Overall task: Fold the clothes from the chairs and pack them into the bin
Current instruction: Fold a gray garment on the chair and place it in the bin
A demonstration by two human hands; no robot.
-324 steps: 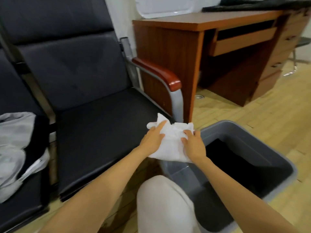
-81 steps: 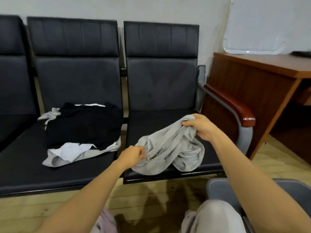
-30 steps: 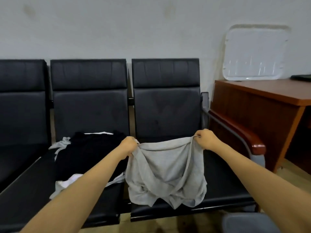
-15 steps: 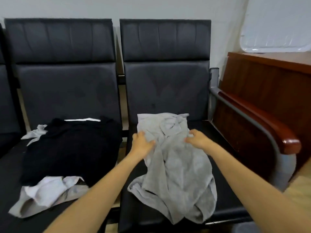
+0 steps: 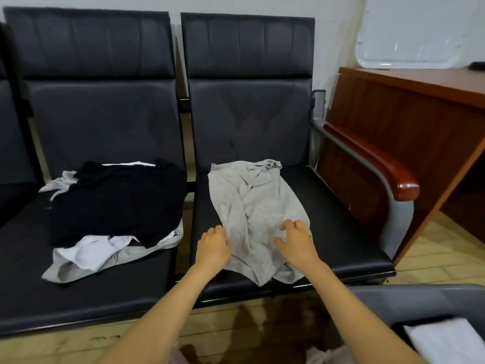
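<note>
The grey garment point(image 5: 252, 206) lies rumpled on the right chair seat point(image 5: 341, 232), in the flattening step. The left hand point(image 5: 214, 244) curls at its edge, and I cannot tell whether it grips. The right hand point(image 5: 296, 241) rests on it, fingers loose. Next I judge it needs smoothing, then folding for the bin point(image 5: 393, 303).

Both arms reach forward — left grip point(image 5: 214, 245) with fingers curled, right grip point(image 5: 296, 243) loosely spread, palm down.

A garment point(image 5: 252, 206) lies spread on the right seat point(image 5: 341, 232), the left hand point(image 5: 212, 245) and right hand point(image 5: 296, 243) resting on its near end. A heap of clothes point(image 5: 118, 200) sits on the left seat point(image 5: 78, 298). Near right stands the bin point(image 5: 406, 298), a folded cloth point(image 5: 446, 342) inside; far right, a desk point(image 5: 393, 114).
</note>
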